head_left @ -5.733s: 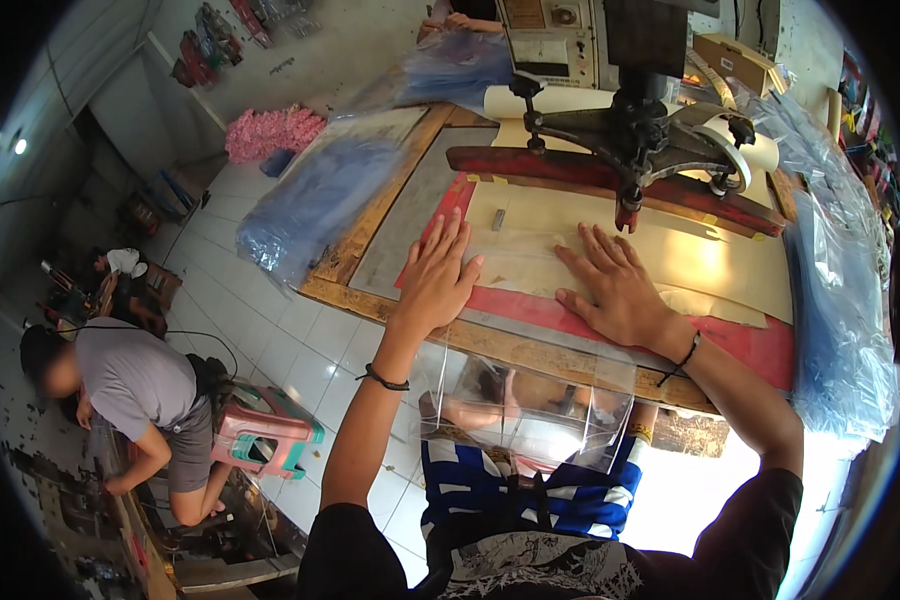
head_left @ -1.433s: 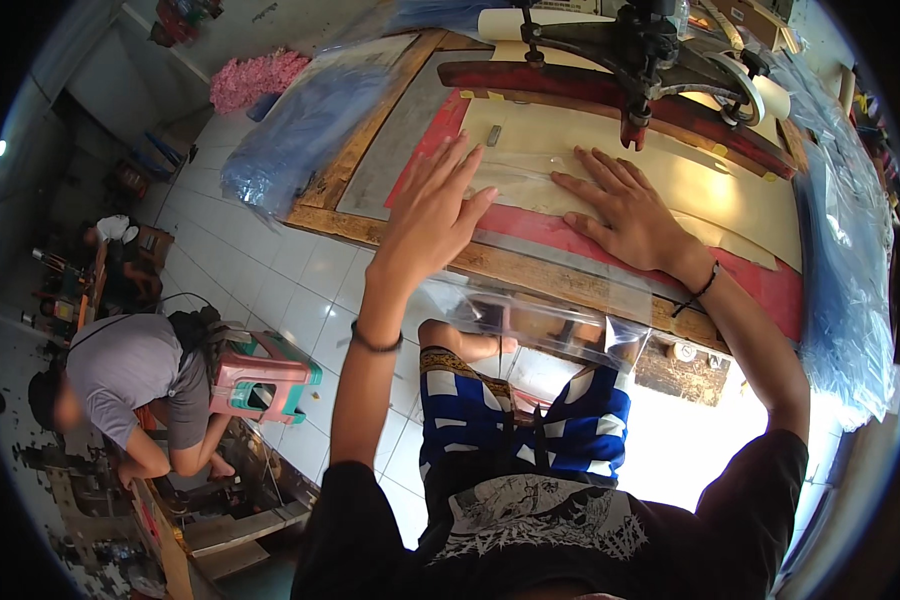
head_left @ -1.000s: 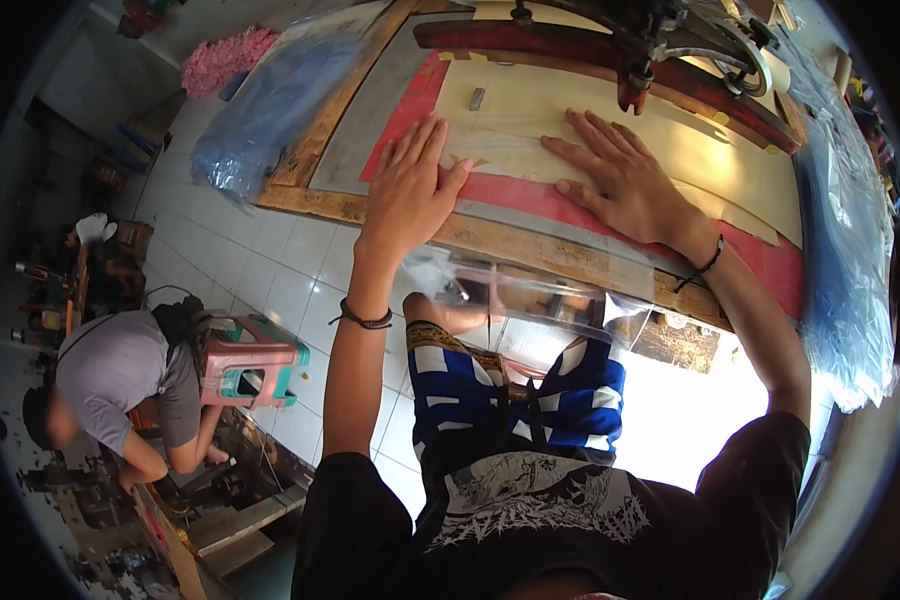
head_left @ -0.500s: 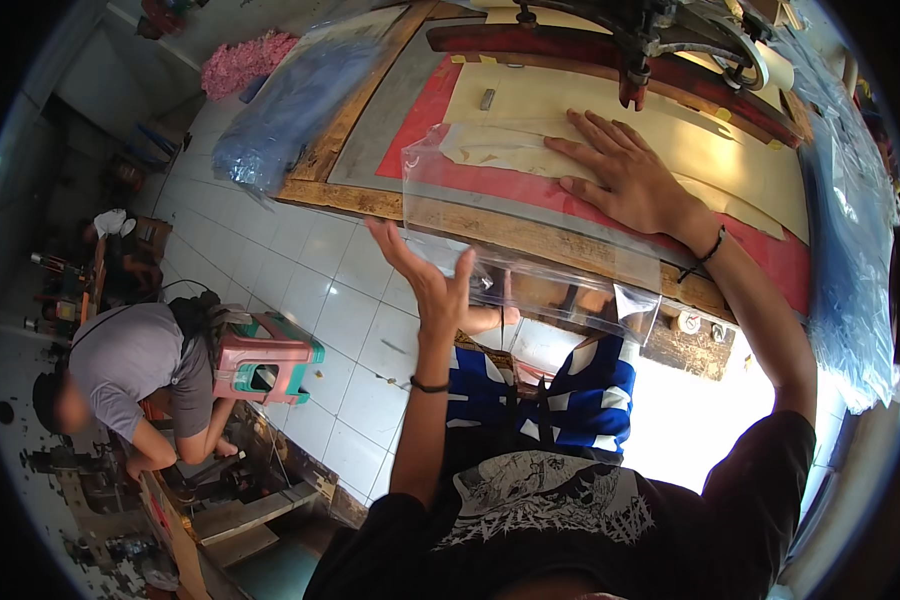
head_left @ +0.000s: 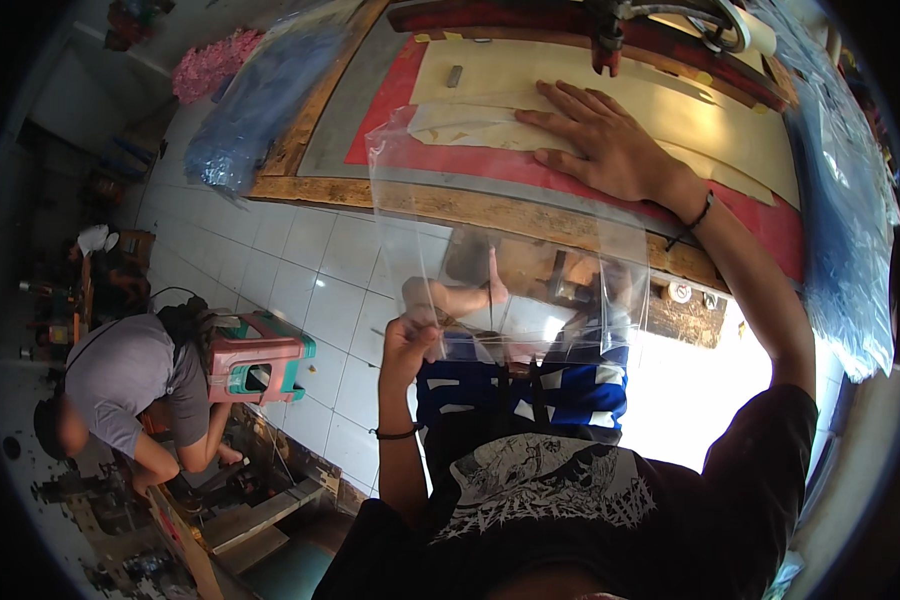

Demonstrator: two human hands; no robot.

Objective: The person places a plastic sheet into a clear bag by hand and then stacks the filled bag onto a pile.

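A clear plastic sheet (head_left: 500, 215) hangs from the work table over its front wooden edge. My left hand (head_left: 407, 345) is closed at its lower left corner, pinching it below the table edge. Flat on the yellow board (head_left: 690, 125), my right hand (head_left: 610, 145) lies with fingers spread, over or just beside the sheet's far part. Under the board is a red sheet (head_left: 370, 120) on a grey table surface (head_left: 335, 130). A small metal piece (head_left: 454, 76) rests on the board beyond my right hand.
A red press bar (head_left: 490, 22) with a metal rod crosses above the table. Blue-tinted plastic piles lie at the left (head_left: 235, 130) and right (head_left: 845, 240). At lower left a person (head_left: 130, 380) bends beside a pink and green stool (head_left: 260, 360).
My left hand has gone from open, fingers apart, to closed on the plastic sheet, moving lower. The sheet is drawn down toward me. My right hand stays flat on the board.
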